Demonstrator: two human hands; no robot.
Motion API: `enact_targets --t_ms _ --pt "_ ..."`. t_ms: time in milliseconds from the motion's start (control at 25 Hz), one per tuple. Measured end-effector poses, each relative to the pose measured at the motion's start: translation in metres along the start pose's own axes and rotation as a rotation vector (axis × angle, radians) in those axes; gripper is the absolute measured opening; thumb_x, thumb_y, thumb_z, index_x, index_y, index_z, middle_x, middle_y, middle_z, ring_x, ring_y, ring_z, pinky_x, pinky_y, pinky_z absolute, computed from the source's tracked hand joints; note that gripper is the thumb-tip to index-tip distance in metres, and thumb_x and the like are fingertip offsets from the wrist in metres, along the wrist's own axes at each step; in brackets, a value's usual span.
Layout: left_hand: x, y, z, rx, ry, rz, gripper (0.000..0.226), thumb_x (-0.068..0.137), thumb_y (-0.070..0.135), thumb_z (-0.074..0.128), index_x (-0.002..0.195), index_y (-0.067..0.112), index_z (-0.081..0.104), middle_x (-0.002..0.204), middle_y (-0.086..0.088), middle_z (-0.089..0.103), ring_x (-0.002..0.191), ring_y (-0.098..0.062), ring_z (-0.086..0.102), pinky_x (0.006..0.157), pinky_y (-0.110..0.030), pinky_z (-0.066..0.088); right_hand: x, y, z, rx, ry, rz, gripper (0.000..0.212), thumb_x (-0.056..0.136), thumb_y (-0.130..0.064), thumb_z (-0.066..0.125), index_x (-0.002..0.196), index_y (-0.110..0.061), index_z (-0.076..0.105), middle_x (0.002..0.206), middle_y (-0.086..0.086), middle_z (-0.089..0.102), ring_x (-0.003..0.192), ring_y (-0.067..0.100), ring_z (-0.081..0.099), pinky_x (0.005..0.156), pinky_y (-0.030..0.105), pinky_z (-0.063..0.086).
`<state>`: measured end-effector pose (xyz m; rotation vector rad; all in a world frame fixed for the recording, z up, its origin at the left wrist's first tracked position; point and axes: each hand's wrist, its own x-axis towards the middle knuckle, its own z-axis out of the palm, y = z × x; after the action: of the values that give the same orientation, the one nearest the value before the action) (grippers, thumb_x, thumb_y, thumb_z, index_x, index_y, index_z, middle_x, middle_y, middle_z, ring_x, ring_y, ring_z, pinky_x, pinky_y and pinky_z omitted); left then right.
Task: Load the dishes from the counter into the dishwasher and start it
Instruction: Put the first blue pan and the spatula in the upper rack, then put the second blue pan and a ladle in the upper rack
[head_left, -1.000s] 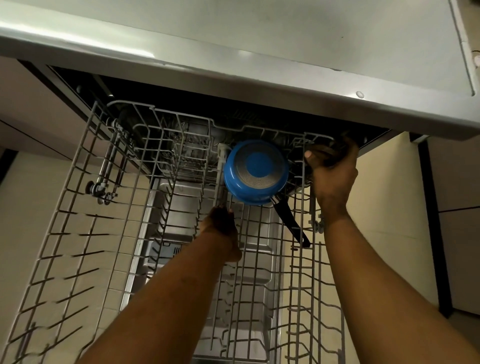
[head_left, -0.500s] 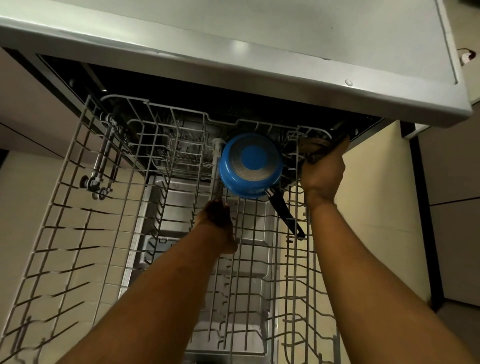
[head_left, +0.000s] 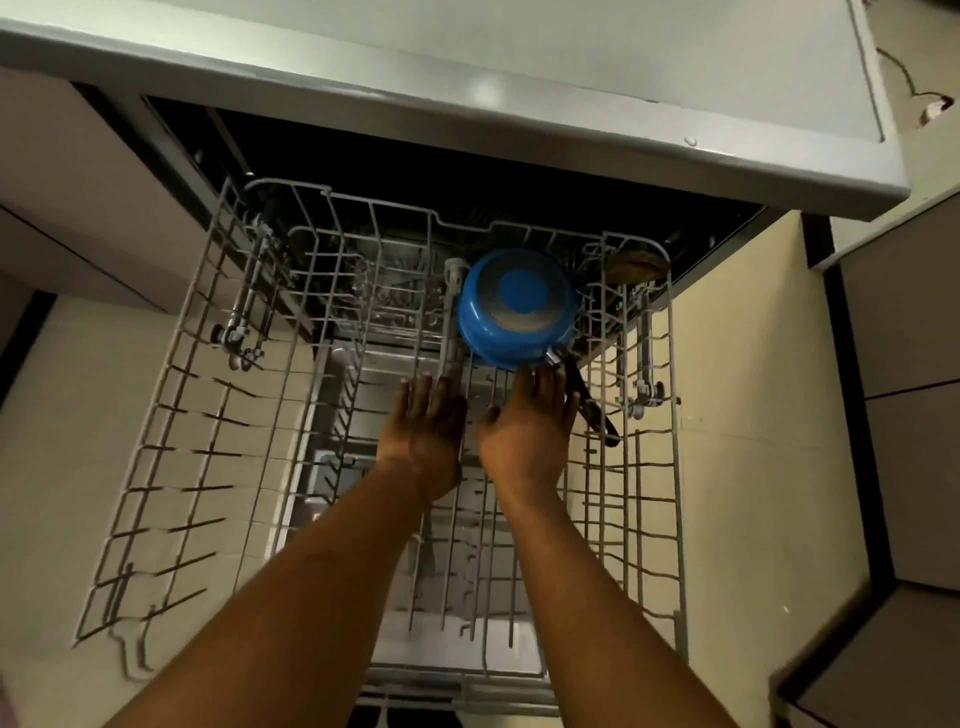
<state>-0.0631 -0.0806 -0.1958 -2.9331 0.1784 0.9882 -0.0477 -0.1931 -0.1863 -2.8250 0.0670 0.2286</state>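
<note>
The pulled-out dishwasher rack (head_left: 197, 467) is mid-loading, it seems. A blue saucepan (head_left: 517, 306) sits upturned just beyond both grips: left hand (head_left: 428, 421) and right hand (head_left: 530, 421) spread flat, empty. Next, probably fetch more dishes.

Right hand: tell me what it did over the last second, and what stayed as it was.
The right hand left the rack's far right corner, where a brown object now lies uncovered, and came back beside the left hand, fingers open near the pan's black handle. The blue pan stayed upside down in the rack; the left hand barely moved.
</note>
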Motion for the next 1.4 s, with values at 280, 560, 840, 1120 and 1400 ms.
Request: enact_targets --t_ms 280,560,840,1120,1400 --pt "-0.078 -0.032 -0.016 -0.132 0.103 -0.106 0.071 0.097 0.031 0.043 0.158 0.017 0.007 0.163 -0.015 -0.014 0.149 -0.035 -0.016 0.12 -0.053 -0.008 -0.05 -0.03 -0.018 -0.03 -0.219 0.013 0.068 0.088 -0.028 0.062 0.145 -0.012 0.031 0.148 0.017 0.037 0.139 0.035 0.03 0.114 0.049 0.028" --pt "-0.174 -0.083 -0.036 -0.22 0.131 -0.195 0.082 0.095 0.035 0.049 0.158 0.018 -0.002 0.162 -0.015 -0.019 0.148 -0.036 -0.017 0.12 -0.053 -0.008 -0.105 -0.109 -0.057 -0.002 -0.212 -0.089 0.076 0.091 -0.032 0.061 0.152 -0.013 0.018 0.158 0.013 0.023 0.147 0.031 0.016 0.119 0.047 0.019" --pt "-0.293 -0.211 -0.039 -0.335 0.269 -0.29 0.076 0.097 0.035 0.045 0.158 0.02 0.002 0.164 -0.011 -0.013 0.15 -0.034 -0.013 0.12 -0.052 -0.006 -0.18 -0.247 -0.092 -0.066 -0.173 -0.226 0.072 0.095 -0.032 0.053 0.153 -0.013 0.015 0.16 0.011 0.016 0.149 0.029 0.005 0.12 0.043 0.012" --pt "-0.399 -0.388 -0.016 -0.368 0.398 -0.399 0.081 0.092 0.032 0.051 0.158 0.02 0.005 0.164 -0.012 -0.01 0.15 -0.036 -0.01 0.119 -0.053 -0.005 -0.252 -0.429 -0.084 -0.052 -0.105 -0.336 0.074 0.094 -0.032 0.056 0.153 -0.011 0.017 0.159 0.009 0.019 0.149 0.028 0.005 0.121 0.043 0.012" --pt "-0.428 -0.48 -0.032 -0.394 0.477 -0.453 0.074 0.095 0.028 0.043 0.157 0.021 0.003 0.164 -0.013 -0.012 0.15 -0.036 -0.014 0.12 -0.054 -0.006 -0.258 -0.543 -0.081 -0.045 -0.068 -0.472 0.074 0.095 -0.032 0.056 0.153 -0.012 0.015 0.16 0.009 0.016 0.15 0.027 0.003 0.121 0.042 0.011"
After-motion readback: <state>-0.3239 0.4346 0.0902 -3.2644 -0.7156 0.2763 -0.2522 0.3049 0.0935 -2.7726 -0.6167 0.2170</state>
